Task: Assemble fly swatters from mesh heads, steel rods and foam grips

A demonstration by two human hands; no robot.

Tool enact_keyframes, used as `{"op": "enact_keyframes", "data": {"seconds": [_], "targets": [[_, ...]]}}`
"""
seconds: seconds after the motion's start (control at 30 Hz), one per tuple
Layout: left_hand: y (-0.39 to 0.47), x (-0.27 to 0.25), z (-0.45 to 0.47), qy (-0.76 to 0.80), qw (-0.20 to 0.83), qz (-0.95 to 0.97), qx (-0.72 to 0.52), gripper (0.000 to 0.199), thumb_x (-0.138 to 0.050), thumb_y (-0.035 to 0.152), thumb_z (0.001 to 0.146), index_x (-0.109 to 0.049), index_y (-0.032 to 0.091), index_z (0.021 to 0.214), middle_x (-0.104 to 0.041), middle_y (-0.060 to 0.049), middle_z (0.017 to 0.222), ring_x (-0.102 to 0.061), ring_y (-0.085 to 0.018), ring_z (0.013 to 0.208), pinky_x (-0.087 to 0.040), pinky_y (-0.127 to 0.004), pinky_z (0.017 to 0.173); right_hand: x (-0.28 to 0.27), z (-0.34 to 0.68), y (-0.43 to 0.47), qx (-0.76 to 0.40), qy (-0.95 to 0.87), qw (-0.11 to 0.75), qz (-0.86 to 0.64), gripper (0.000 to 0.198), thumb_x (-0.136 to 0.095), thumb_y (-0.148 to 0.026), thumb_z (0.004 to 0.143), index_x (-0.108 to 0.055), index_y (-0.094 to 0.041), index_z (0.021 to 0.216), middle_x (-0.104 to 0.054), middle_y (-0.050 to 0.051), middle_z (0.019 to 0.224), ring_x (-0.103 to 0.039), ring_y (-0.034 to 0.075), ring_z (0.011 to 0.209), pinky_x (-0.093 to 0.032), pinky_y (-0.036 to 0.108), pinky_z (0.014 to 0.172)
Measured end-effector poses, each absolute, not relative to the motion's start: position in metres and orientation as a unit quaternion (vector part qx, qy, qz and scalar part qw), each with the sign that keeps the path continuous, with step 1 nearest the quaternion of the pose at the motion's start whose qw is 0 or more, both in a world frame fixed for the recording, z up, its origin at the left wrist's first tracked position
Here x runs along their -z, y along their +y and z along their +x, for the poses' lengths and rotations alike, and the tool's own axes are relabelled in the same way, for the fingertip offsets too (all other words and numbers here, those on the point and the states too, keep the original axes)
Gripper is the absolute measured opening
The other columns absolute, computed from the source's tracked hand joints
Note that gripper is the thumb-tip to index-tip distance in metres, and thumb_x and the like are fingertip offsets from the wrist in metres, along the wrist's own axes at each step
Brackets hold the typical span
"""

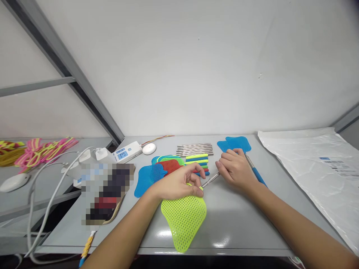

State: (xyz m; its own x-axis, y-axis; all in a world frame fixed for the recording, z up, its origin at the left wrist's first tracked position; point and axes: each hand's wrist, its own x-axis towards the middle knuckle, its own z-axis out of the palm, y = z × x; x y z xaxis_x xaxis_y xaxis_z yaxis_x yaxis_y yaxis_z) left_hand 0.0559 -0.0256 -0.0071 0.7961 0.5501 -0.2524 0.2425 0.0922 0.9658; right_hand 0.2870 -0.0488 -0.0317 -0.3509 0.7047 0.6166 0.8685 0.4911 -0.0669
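1. Over on the left of the frame, a phone (125, 183), blurred out, lies near a power strip (127, 152) and a round white gadget (149, 148).
2. Centre now: loose rods (195, 149) in a row, coloured tubes (196, 158) just below, and blue (143, 182) and red swatter heads (168, 166) overlapping, partly hidden by the left hand (179, 183).
3. Upper right, blue swatters (239, 143), one handle running behind the right hand (237, 168).
4. Far right, a white plastic bag (305, 164); its contents can't be seen.
5. And the action, lower centre! The yellow-green swatter head (183, 222) hangs below the left hand, which pinches its neck; the right hand is clamped around the metal rod (211, 179) stretching between them.
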Motion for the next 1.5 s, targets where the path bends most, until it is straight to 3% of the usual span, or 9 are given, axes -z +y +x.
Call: {"op": "enact_keyframes", "data": {"seconds": [0.67, 1.13, 1.5], "targets": [[-0.0233, 0.0058, 0.0511, 0.297, 0.639, 0.699, -0.119, 0.029, -0.069, 0.024, 0.074, -0.053, 0.022, 0.098, -0.06, 0.004, 0.071, -0.054, -0.009, 0.064, -0.036, -0.021, 0.056, 0.0381, 0.2831, -0.0489, 0.135, -0.796, 0.295, -0.512, 0.043, -0.038, -0.027, 0.097, -0.046, -0.018, 0.056, -0.048, -0.001, 0.058, -0.038, 0.014, 0.065, -0.026, 0.035, 0.075], [-0.0249, 0.0046, 0.0498, 0.3, 0.646, 0.694, -0.108, 0.036, -0.071, 0.027, 0.072, -0.054, 0.022, 0.104, -0.062, 0.002, 0.072, -0.059, -0.012, 0.068, -0.04, -0.024, 0.06, 0.0363, 0.2824, -0.0513, 0.159, -0.805, 0.291, -0.491, 0.04, -0.041, -0.026, 0.095, -0.048, -0.018, 0.057, -0.049, 0.0, 0.059, -0.04, 0.014, 0.065, -0.027, 0.035, 0.076], [-0.0233, 0.0032, 0.0477, 0.273, 0.682, 0.669, -0.115, 0.035, -0.069, 0.02, 0.072, -0.056, 0.022, 0.104, -0.062, 0.004, 0.07, -0.057, -0.01, 0.065, -0.042, -0.024, 0.062, 0.0323, 0.2864, -0.0527, 0.218, -0.793, 0.343, -0.453, 0.031, -0.05, -0.031, 0.09, -0.047, -0.019, 0.062, -0.053, 0.0, 0.062, -0.043, 0.015, 0.066, -0.029, 0.036, 0.079]]}}
